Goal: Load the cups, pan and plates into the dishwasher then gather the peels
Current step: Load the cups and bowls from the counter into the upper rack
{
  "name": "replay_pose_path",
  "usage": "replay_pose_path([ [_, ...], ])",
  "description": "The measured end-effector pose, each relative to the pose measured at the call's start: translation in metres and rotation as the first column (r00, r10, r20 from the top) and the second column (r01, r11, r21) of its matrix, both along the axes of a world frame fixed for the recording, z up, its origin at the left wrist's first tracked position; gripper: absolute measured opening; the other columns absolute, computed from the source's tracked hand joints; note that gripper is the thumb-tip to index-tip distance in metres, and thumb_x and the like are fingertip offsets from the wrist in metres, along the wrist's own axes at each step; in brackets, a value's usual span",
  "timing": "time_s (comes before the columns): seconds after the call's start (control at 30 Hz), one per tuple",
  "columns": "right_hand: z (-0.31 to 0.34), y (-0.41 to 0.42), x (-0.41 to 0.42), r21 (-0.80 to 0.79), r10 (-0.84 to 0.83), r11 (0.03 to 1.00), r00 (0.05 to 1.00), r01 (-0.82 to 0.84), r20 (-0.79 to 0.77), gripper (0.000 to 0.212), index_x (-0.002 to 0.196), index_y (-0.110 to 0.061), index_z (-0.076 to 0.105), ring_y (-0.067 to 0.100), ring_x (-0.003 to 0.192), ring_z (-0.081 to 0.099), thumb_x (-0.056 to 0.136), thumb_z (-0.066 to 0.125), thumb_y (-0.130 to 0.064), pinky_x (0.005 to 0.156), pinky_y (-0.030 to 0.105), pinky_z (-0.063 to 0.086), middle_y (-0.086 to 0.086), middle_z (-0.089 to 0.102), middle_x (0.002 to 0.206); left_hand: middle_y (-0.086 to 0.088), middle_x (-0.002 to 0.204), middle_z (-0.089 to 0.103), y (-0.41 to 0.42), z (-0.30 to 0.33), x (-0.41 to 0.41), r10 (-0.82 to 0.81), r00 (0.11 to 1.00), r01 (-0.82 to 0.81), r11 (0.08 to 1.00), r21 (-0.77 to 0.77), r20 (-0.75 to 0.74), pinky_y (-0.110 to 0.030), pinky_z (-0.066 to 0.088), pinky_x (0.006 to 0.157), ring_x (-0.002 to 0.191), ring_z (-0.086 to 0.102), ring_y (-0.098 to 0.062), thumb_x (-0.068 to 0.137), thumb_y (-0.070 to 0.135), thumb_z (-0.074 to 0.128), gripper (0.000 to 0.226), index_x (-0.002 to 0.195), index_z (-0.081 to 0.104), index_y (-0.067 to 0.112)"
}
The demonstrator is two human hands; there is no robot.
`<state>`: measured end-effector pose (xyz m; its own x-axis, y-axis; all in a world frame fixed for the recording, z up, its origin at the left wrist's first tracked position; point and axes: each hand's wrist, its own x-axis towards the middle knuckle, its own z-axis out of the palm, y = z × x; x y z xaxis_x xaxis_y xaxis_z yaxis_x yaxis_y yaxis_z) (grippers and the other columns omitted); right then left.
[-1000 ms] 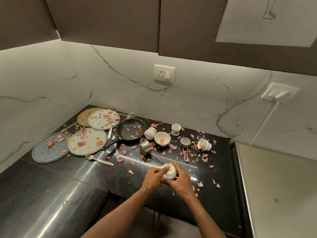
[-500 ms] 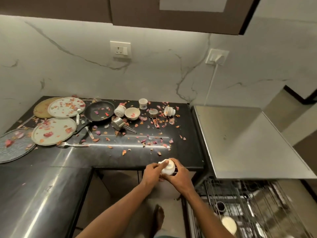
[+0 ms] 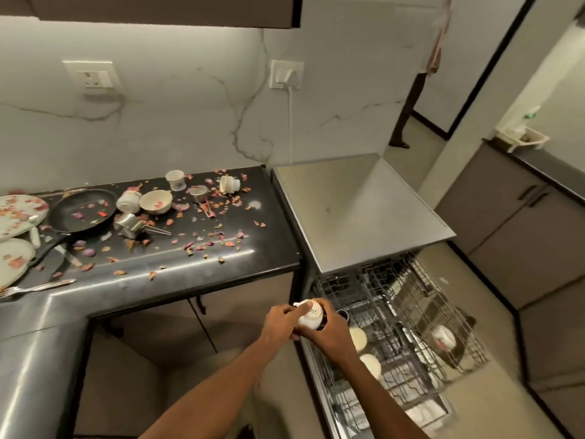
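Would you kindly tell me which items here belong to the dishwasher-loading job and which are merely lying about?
Job: white cup held by both hands (left hand, right hand), black frying pan, pale plates, wire dishwasher rack, pink peels.
Lying about: silver fork, wall socket.

Plates (image 3: 17,213) at counter's left cut off by frame edge. Fork (image 3: 34,288) tines run off left edge. White cup (image 3: 311,318) mostly covered by left hand (image 3: 281,321) and right hand (image 3: 329,327); print on it unreadable. Dishwasher rack (image 3: 395,312) blurred; round pale items in it unidentifiable.
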<state>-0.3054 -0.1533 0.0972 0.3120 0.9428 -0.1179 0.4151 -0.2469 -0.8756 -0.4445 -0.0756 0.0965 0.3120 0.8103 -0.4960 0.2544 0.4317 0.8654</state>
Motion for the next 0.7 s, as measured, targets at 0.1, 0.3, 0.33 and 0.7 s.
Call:
replay_pose_path([
  [0.1, -0.004, -0.03, 0.03, -0.016, -0.053, 0.998, 0.999, 0.053, -0.002, 0.061, 0.119, -0.04, 0.059, 0.001, 0.097, 0.07, 0.068, 0.09, -0.053, 0.084, 0.035, 0.06, -0.016, 0.074, 0.104, -0.015, 0.081, 0.074, -0.021, -0.004, 0.034, -0.052, 0.998, 0.052, 0.999, 0.003, -0.033, -0.044, 0.063, 0.063, 0.066, 0.072, -0.02, 0.074, 0.055, 0.083, 0.05, 0.09, 0.076, 0.008],
  [0.3, -0.009, -0.089, 0.097, -0.06, -0.12, 0.991, 0.993, 0.118, -0.018, 0.059, 0.118, -0.042, 0.057, 0.001, 0.093, 0.07, 0.069, 0.089, -0.05, 0.079, 0.031, 0.06, -0.015, 0.074, 0.1, -0.013, 0.074, 0.071, -0.07, -0.004, 0.11, -0.145, 0.987, 0.144, 0.989, -0.018, -0.064, -0.042, 0.062, 0.06, 0.063, 0.07, -0.023, 0.08, 0.05, 0.081, 0.047, 0.085, 0.075, 0.003],
  [0.33, -0.01, -0.099, 0.107, -0.065, -0.126, 0.99, 0.992, 0.125, -0.008, 0.058, 0.117, -0.041, 0.056, 0.0, 0.091, 0.07, 0.07, 0.089, -0.049, 0.076, 0.026, 0.059, -0.015, 0.074, 0.099, -0.013, 0.075, 0.071, -0.079, -0.004, 0.122, -0.156, 0.985, 0.155, 0.988, -0.029, -0.07, -0.039, 0.062, 0.058, 0.063, 0.069, -0.023, 0.081, 0.048, 0.08, 0.045, 0.086, 0.074, 0.003],
  [0.7, -0.032, -0.181, 0.185, -0.148, -0.188, 0.972, 0.982, 0.185, -0.009, 0.062, 0.118, -0.036, 0.056, 0.002, 0.093, 0.069, 0.068, 0.091, -0.044, 0.076, 0.033, 0.061, -0.014, 0.071, 0.104, -0.016, 0.083, 0.075, -0.152, -0.037, 0.207, -0.217, 0.966, 0.196, 0.968, -0.154, -0.137, -0.038, 0.06, 0.054, 0.064, 0.072, -0.027, 0.074, 0.05, 0.085, 0.055, 0.101, 0.068, 0.006],
])
